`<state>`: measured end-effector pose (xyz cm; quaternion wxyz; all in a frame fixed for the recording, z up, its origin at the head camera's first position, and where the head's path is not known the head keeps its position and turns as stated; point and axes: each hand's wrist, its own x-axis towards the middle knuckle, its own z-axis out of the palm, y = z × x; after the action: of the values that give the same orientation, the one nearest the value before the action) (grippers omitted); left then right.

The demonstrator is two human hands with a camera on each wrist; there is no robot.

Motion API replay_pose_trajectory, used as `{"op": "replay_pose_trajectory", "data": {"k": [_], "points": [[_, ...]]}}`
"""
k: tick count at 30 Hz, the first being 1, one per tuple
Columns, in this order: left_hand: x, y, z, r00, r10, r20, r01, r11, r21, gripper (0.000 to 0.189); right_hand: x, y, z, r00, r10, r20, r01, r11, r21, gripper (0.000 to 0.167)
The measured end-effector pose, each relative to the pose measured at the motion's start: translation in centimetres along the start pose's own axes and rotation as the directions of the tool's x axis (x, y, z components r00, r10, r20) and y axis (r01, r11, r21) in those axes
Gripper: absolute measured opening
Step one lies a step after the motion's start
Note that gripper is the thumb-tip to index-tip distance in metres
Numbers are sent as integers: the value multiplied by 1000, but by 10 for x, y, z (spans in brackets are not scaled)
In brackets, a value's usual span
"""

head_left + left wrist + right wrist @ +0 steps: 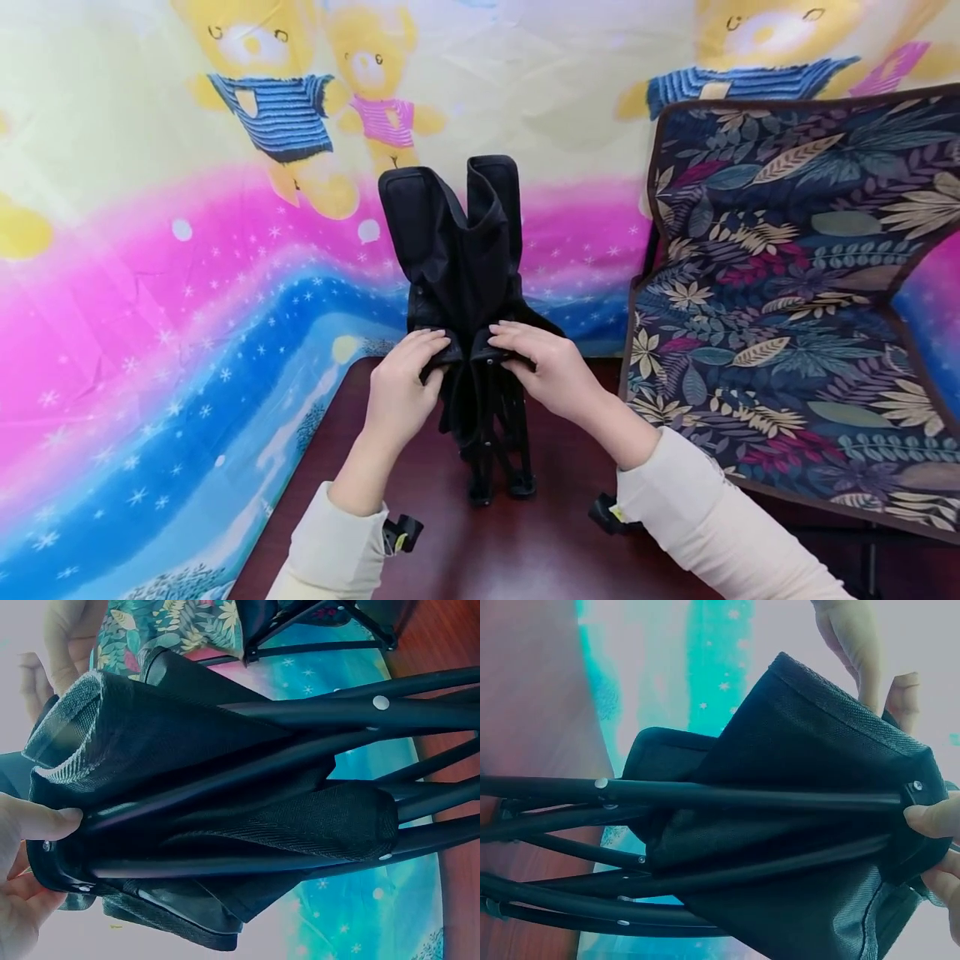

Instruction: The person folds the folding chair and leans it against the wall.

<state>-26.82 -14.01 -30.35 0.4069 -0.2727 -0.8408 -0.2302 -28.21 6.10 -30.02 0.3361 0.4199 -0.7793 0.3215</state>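
A black folding chair (468,258) stands upright and folded, its dark fabric bunched between two stiff back corners. Thin metal legs (483,471) with rivets are gathered close together below the fabric. My left hand (397,387) pinches the near left corner of the seat, thumb underneath and fingers on top. Opposite it, my right hand (555,371) pinches the near right corner the same way. In the left wrist view the left thumb (52,823) presses beside the tube ends. The right wrist view shows the right thumb (934,816) by a rivet at the fabric corner.
A leaf-patterned folding chair (780,308) stands unfolded to the right, close to my right forearm. The folded chair's feet are over a dark red-brown tabletop (540,550). Behind hangs a colourful cloth backdrop (225,225) with printed bears and snowflakes.
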Motion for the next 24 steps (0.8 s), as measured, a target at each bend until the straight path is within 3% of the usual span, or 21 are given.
{"op": "replay_pose_trajectory", "data": {"k": [6,13,24], "points": [[-1,-3,-1,1000,-15,20,16,999,-40,31,-4,0,0,999,29,-37,-28,999,41,36],[-6,-10,3,998,11,-55,-20,986,-163,33,-12,0,4,988,82,-128,-71,994,88,34],[-19,-18,4,984,-97,-149,60,970,-234,39,-31,0,10,959,166,-232,-134,980,149,37]]}}
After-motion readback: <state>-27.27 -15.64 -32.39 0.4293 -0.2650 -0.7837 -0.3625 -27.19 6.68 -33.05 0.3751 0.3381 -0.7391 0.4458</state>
